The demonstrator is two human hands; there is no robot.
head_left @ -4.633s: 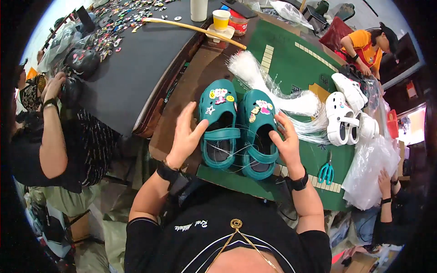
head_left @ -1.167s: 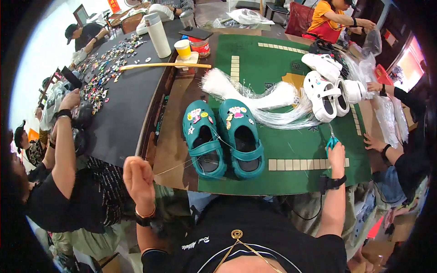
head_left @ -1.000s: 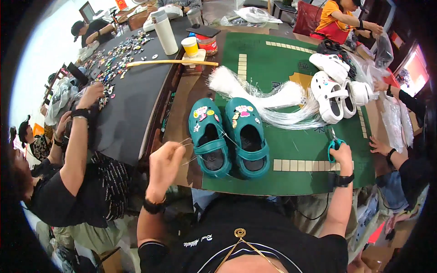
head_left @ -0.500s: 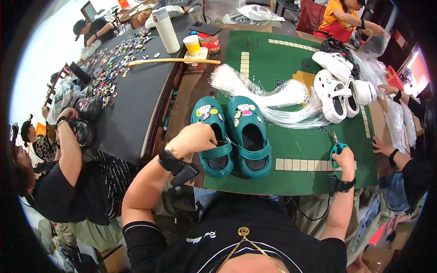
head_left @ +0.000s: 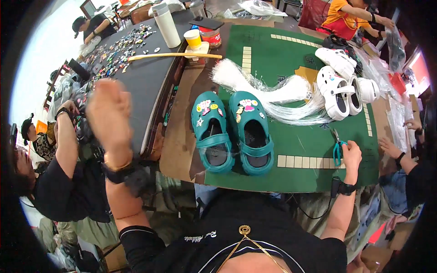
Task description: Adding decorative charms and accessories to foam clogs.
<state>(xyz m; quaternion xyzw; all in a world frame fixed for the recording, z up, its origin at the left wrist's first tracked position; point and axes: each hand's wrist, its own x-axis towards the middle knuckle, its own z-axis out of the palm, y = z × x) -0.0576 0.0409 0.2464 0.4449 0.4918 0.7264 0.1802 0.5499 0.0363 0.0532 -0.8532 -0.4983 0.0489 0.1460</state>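
A pair of teal clogs (head_left: 210,134) with colourful charms on the toes stands side by side on the green mat (head_left: 300,141). My left hand (head_left: 111,120) is raised above the dark table to the left, away from the clogs; motion smears its fingers. Near the mat's right front, my right hand (head_left: 352,154) rests with loosely bent fingers next to teal-handled scissors (head_left: 337,152). The scissors' handles show fully beside the fingertips, blades pointing away from me. Behind the clogs lies a bundle of clear plastic strands (head_left: 287,102).
Several white clogs (head_left: 333,91) are heaped at the mat's right. A wooden stick (head_left: 175,55), a white bottle (head_left: 166,26) and a yellow cup (head_left: 193,40) stand or lie at the back left. Small charms (head_left: 125,48) cover part of the dark table (head_left: 145,86). People work on several sides.
My left hand has left the left clog and swung up to the left. The scissors, held in my right hand before, now lie beside its fingers. The clogs' pose has shifted slightly.
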